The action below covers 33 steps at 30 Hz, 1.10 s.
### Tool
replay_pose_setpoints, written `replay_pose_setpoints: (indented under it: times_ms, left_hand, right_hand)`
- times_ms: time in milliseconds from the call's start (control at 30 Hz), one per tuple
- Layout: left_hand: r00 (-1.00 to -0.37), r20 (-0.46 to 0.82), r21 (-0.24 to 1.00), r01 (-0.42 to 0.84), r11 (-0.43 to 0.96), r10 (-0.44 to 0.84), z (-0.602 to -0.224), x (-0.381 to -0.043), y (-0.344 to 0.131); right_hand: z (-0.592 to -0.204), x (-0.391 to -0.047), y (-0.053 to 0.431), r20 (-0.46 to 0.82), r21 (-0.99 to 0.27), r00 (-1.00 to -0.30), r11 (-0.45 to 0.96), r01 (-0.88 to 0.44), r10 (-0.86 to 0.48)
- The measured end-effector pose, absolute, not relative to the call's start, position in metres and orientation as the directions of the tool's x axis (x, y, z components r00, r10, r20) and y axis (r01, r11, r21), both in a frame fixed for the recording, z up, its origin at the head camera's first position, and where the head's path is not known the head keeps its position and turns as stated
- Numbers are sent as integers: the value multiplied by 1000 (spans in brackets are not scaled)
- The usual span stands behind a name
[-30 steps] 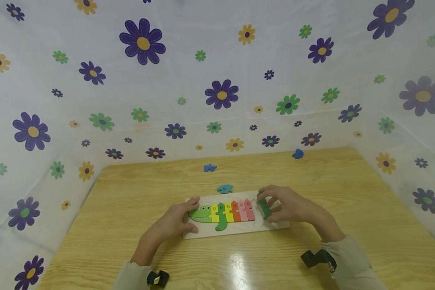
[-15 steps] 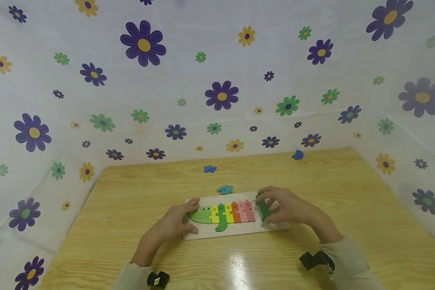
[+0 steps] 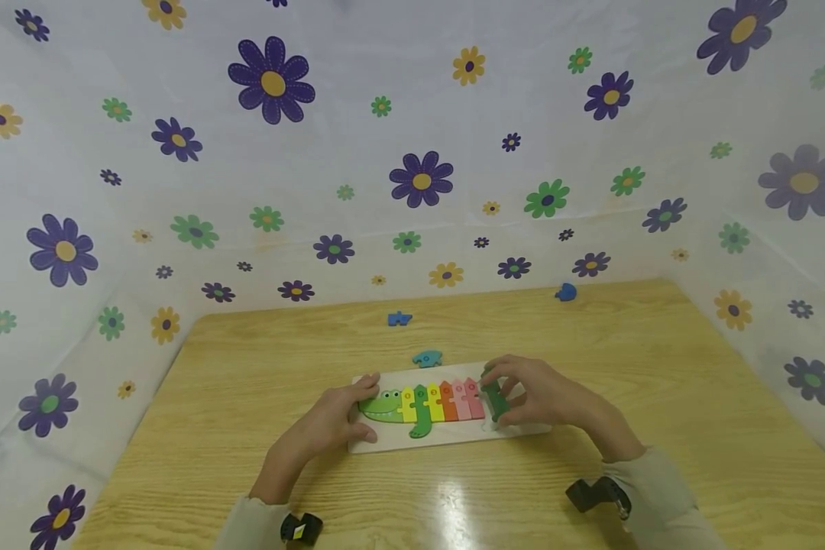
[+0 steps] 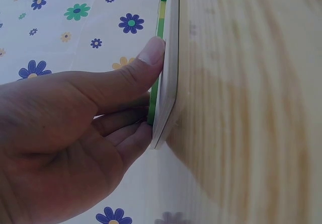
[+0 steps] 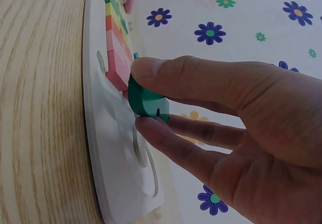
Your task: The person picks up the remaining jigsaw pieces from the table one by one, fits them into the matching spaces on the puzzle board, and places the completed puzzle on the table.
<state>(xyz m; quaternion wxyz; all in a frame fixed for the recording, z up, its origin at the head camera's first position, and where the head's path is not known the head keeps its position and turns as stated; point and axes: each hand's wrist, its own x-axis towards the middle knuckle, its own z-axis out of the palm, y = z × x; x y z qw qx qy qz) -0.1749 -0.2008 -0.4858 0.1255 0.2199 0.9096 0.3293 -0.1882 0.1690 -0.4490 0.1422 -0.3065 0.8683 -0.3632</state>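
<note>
With the left hand (image 3: 331,418), I am gripping the left end of the puzzle board (image 3: 454,435), which is lying on the surface (image 3: 247,367); with the fingers of the right hand (image 3: 546,391), I am pinching the dark green piece (image 5: 146,102), holding it over the board just beside the pink pieces (image 3: 470,402).

A pale beige sleeve (image 3: 250,527) is worn on the left arm, cut off by the bottom edge of the head view; a matching sleeve (image 3: 667,496) is seen at lower right. Beside the left cuff, a blocky black device (image 3: 309,529) is marked with yellow; beside the right, an angular black device (image 3: 587,495) is worn. The left hand (image 3: 337,416) and right hand (image 3: 539,389) are bare.
</note>
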Motion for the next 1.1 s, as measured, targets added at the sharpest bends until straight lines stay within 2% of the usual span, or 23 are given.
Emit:
replay_pose_setpoints:
  times_ms: [1100]
  left_hand:
    - [-866, -81, 668, 321, 672, 494, -483, -174, -201]
  right_hand:
    - [-455, -187, 162, -65, -725, -783, 568, -388, -618]
